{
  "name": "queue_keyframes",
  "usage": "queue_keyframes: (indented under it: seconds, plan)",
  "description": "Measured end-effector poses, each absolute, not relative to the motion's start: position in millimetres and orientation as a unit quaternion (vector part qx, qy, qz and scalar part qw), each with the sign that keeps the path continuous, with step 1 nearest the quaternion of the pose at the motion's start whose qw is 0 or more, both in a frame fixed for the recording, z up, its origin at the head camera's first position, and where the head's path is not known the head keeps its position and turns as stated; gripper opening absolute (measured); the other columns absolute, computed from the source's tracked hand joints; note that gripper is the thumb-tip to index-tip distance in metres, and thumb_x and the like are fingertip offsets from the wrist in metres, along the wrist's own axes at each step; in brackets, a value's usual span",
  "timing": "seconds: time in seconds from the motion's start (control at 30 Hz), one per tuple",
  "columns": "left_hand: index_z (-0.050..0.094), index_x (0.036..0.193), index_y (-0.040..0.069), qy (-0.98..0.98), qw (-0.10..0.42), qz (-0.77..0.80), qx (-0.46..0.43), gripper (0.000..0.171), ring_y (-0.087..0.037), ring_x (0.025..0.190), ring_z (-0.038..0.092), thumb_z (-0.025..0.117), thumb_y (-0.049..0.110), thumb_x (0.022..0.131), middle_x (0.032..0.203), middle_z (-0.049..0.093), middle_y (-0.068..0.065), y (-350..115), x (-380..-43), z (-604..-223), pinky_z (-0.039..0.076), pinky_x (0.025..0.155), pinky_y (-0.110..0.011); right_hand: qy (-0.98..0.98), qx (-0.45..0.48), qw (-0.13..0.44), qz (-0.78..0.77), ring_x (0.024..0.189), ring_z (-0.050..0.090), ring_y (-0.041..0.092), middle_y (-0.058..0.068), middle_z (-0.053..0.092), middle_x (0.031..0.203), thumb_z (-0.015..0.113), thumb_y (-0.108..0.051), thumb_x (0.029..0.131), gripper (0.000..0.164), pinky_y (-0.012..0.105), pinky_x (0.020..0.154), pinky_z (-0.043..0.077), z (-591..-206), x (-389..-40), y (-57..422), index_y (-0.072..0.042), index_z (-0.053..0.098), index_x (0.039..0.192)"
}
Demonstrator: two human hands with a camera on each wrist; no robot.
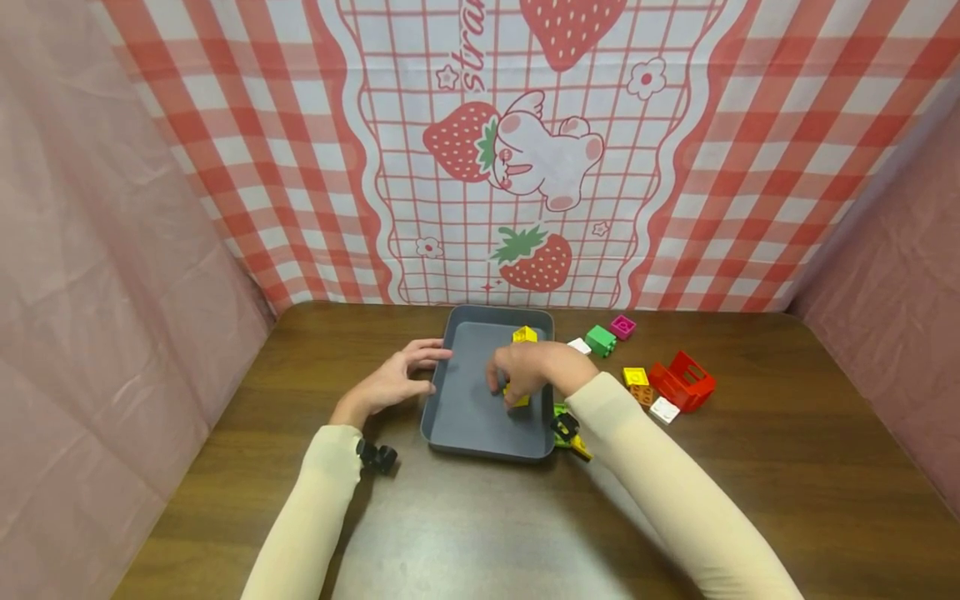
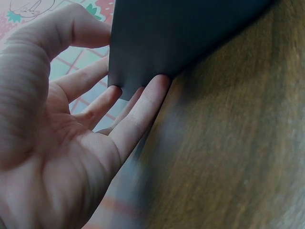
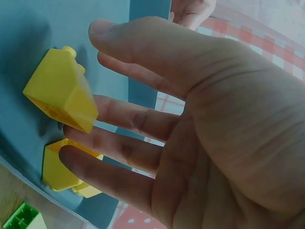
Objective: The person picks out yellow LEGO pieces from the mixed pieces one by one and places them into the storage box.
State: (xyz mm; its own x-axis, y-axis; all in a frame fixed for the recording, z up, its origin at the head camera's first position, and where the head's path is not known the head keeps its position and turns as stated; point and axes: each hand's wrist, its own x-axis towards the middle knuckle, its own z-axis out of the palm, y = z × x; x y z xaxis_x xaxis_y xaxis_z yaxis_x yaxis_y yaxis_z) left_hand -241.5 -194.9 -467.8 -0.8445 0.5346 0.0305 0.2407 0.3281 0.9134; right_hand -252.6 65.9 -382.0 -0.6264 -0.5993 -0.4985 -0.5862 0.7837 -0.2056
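A dark grey rectangular tray (image 1: 465,425) lies on the table. My left hand (image 1: 386,385) is at its left side, fingers extended, the fingertips against the outer wall in the left wrist view. Over the tray's right half reaches my right hand (image 1: 531,367), its fingers spread and the thumb apart from them in the right wrist view. Close by those fingertips is a tilted yellow toy brick (image 3: 59,90) with studs, partly covered by the hand in the head view. A second yellow brick (image 3: 59,167) sits in the tray, farther back, partly behind a finger.
Right of the tray lie a green brick (image 1: 601,341), a magenta brick (image 1: 622,327), a white piece (image 1: 579,346), a yellow brick (image 1: 635,377), an orange brick (image 1: 642,396), another white piece (image 1: 664,410) and a red open-framed piece (image 1: 684,383). A checked cloth (image 1: 300,192) hangs behind the table.
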Motion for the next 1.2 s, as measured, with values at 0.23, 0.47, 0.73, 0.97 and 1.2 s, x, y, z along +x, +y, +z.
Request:
queue_keyframes:
  seconds: [0.23,0.47,0.73,0.97,1.2]
  plan:
    - [0.053,0.144,0.005,0.803,0.14,0.526,0.242,0.06,-0.043,0.14,0.04,0.067,-0.001,0.086,0.162,0.028,-0.015,-194,-242,-467,0.043,0.106,-0.063,0.903,-0.329,0.277,0.001,0.089,0.06,0.019,0.003,0.066,0.104,0.077,-0.024,0.085,0.029,0.036,0.079,0.055,-374,-254,67,-0.019,0.07,0.112]
    - [0.053,0.144,0.005,0.804,0.139,0.526,0.237,0.061,-0.043,0.14,0.04,0.066,-0.003,0.085,0.163,0.027,-0.014,-194,-242,-466,0.044,0.106,-0.062,0.906,-0.33,0.264,0.012,0.096,0.061,0.019,0.01,0.067,0.122,0.075,-0.027,0.088,0.03,0.038,0.084,0.056,-362,-253,70,-0.02,0.069,0.117]
    - [0.053,0.144,0.006,0.807,0.142,0.524,0.231,0.06,-0.043,0.14,0.04,0.066,-0.002,0.085,0.162,0.028,-0.013,-194,-241,-466,0.043,0.107,-0.062,0.91,-0.324,0.257,0.006,0.098,0.061,0.021,0.012,0.063,0.131,0.073,-0.027,0.09,0.034,0.039,0.082,0.057,-346,-254,74,-0.02,0.067,0.122]
    - [0.054,0.144,0.007,0.811,0.143,0.522,0.223,0.06,-0.042,0.14,0.04,0.067,-0.001,0.086,0.162,0.029,-0.012,-193,-241,-466,0.044,0.107,-0.062,0.913,-0.326,0.244,0.007,0.094,0.062,0.02,0.012,0.063,0.13,0.073,-0.028,0.089,0.037,0.038,0.082,0.057,-337,-256,77,-0.019,0.066,0.125]
    - [0.055,0.143,0.008,0.811,0.144,0.523,0.22,0.06,-0.041,0.14,0.041,0.067,-0.001,0.085,0.162,0.03,-0.011,-193,-240,-467,0.042,0.108,-0.062,0.914,-0.325,0.243,0.012,0.093,0.063,0.019,0.01,0.063,0.127,0.073,-0.028,0.09,0.036,0.038,0.081,0.057,-336,-257,80,-0.019,0.066,0.124]
